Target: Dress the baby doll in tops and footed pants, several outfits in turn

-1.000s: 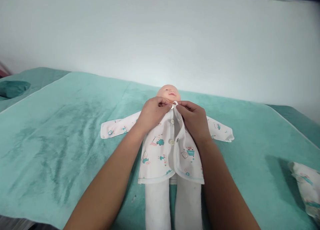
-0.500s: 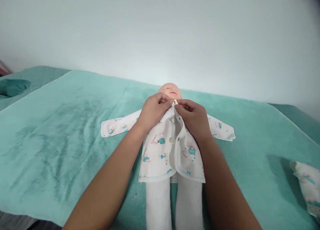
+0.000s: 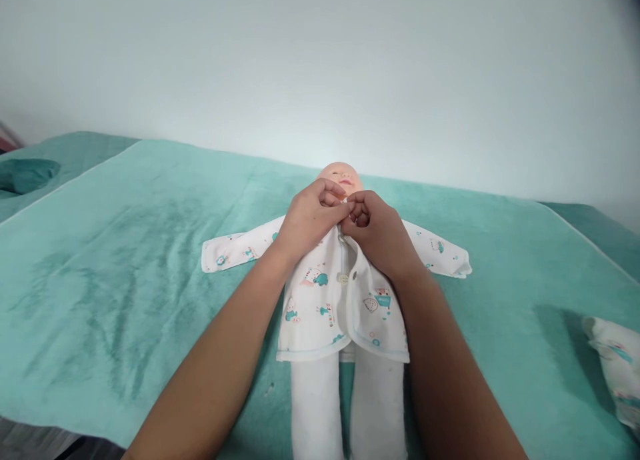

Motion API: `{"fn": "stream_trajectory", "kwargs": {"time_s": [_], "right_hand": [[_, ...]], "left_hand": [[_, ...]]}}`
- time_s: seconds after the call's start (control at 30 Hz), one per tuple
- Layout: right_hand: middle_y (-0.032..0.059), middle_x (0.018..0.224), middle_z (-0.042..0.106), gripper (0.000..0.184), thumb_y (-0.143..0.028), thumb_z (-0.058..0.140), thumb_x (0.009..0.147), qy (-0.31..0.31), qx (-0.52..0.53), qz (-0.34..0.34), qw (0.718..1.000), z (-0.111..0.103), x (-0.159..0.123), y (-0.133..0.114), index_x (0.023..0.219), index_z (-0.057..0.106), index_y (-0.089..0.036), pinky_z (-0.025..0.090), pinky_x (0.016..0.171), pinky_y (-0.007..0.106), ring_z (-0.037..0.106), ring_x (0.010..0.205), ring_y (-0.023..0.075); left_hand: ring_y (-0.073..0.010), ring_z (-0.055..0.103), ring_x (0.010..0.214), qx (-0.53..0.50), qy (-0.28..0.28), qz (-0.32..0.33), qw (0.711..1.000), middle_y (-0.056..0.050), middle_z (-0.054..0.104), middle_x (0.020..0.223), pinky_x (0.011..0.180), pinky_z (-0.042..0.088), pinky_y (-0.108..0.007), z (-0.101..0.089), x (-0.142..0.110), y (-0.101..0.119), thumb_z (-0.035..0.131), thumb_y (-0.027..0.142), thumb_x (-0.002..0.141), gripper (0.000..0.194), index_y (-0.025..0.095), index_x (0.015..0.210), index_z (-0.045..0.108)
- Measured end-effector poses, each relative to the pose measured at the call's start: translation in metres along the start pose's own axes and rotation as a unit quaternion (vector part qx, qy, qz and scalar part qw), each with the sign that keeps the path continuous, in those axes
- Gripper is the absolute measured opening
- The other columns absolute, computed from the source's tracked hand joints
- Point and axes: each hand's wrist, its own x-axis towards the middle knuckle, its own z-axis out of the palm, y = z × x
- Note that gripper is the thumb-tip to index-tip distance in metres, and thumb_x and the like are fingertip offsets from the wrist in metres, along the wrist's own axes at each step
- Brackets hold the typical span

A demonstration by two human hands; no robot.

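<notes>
your left hand [image 3: 375, 230] and right hand [image 3: 315, 220] pinch the printed shirt [image 3: 313, 307] at the doll's [image 3: 341, 175] neck, fingertips seemingly touching.

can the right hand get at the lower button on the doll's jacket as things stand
Probably yes: the right hand is just above the lower button, which lies uncovered.
</notes>
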Motion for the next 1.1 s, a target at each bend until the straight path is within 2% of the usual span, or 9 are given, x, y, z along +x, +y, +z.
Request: {"fn": "stream_trajectory", "kwargs": {"time_s": [0.23, 0.37, 0.47, 0.57, 0.7, 0.87, 1.0, 1.1], "right_hand": [[-0.0065, 0.073, 0.057, 0.030, -0.030, 0.067, 0.077, -0.025, 0.087, 0.018, 0.996, 0.001, 0.000, 0.003, 0.104, 0.056, -0.024, 0.039, 0.063, 0.028, 0.050, 0.064, 0.0122], [-0.0069, 0.074, 0.056, 0.040, -0.033, 0.074, 0.073, -0.032, 0.160, 0.023, 0.986, 0.000, 0.002, 0.006, 0.107, 0.055, -0.024, 0.040, 0.061, 0.027, 0.050, 0.063, 0.0113], [-0.0058, 0.076, 0.058, 0.040, -0.037, 0.076, 0.074, -0.032, 0.195, 0.028, 0.980, -0.002, 0.004, 0.009, 0.106, 0.056, -0.023, 0.041, 0.062, 0.026, 0.052, 0.065, 0.0112], [-0.0054, 0.076, 0.058, 0.032, -0.037, 0.073, 0.076, -0.005, 0.218, 0.040, 0.975, -0.002, 0.005, 0.012, 0.102, 0.059, -0.023, 0.041, 0.061, 0.026, 0.051, 0.064, 0.0107], [-0.0065, 0.063, 0.049, 0.016, -0.035, 0.067, 0.080, 0.050, 0.243, 0.039, 0.968, 0.000, 0.004, 0.012, 0.088, 0.060, -0.023, 0.036, 0.055, 0.025, 0.044, 0.056, 0.0101], [-0.0044, 0.065, 0.053, 0.014, -0.035, 0.064, 0.081, 0.070, 0.200, 0.024, 0.977, 0.002, 0.002, 0.007, 0.077, 0.061, -0.022, 0.037, 0.057, 0.025, 0.046, 0.059, 0.0107], [-0.0028, 0.070, 0.059, 0.011, -0.029, 0.060, 0.080, 0.106, 0.113, 0.021, 0.988, 0.004, 0.001, 0.005, 0.084, 0.068, -0.021, 0.039, 0.062, 0.027, 0.050, 0.064, 0.0128], [-0.0009, 0.073, 0.063, 0.014, -0.024, 0.055, 0.079, 0.104, 0.037, 0.006, 0.994, 0.004, 0.000, 0.004, 0.080, 0.069, -0.021, 0.040, 0.066, 0.030, 0.053, 0.067, 0.0148]], "left_hand": [[-0.0129, 0.059, 0.066, -0.035, 0.025, -0.043, 0.998, 0.001, 0.066, 0.078, 0.057, 0.043, -0.024, 0.000, 0.002, 0.002, 0.062, 0.017, 0.067, 0.025, 0.022, 0.092, 0.064], [-0.0128, 0.060, 0.068, -0.078, 0.018, -0.044, 0.996, 0.001, 0.066, 0.078, 0.062, 0.046, -0.025, -0.002, 0.004, 0.000, 0.061, 0.014, 0.064, 0.029, 0.021, 0.092, 0.065], [-0.0126, 0.061, 0.071, -0.104, 0.013, -0.038, 0.994, 0.000, 0.067, 0.083, 0.066, 0.048, -0.025, -0.002, 0.005, -0.003, 0.063, 0.014, 0.066, 0.030, 0.020, 0.095, 0.067], [-0.0135, 0.063, 0.079, -0.071, 0.021, -0.018, 0.997, -0.002, 0.068, 0.089, 0.073, 0.049, -0.026, -0.001, 0.005, -0.004, 0.062, 0.013, 0.069, 0.028, 0.019, 0.095, 0.069], [-0.0159, 0.063, 0.092, 0.042, 0.043, 0.031, 0.998, -0.003, 0.069, 0.100, 0.086, 0.050, -0.028, -0.001, 0.004, -0.004, 0.060, 0.015, 0.077, 0.022, 0.019, 0.095, 0.072], [-0.0175, 0.062, 0.103, 0.157, 0.028, 0.098, 0.982, -0.004, 0.066, 0.105, 0.097, 0.047, -0.031, -0.001, 0.005, -0.008, 0.049, 0.011, 0.085, 0.030, 0.021, 0.094, 0.075], [-0.0184, 0.063, 0.104, 0.183, 0.047, 0.107, 0.976, -0.005, 0.066, 0.108, 0.098, 0.047, -0.032, 0.000, 0.005, -0.011, 0.048, 0.008, 0.084, 0.029, 0.019, 0.093, 0.073], [-0.0187, 0.063, 0.104, 0.189, 0.054, 0.112, 0.974, -0.005, 0.067, 0.107, 0.097, 0.047, -0.033, 0.001, 0.004, -0.011, 0.047, 0.007, 0.083, 0.028, 0.018, 0.092, 0.071]]}}
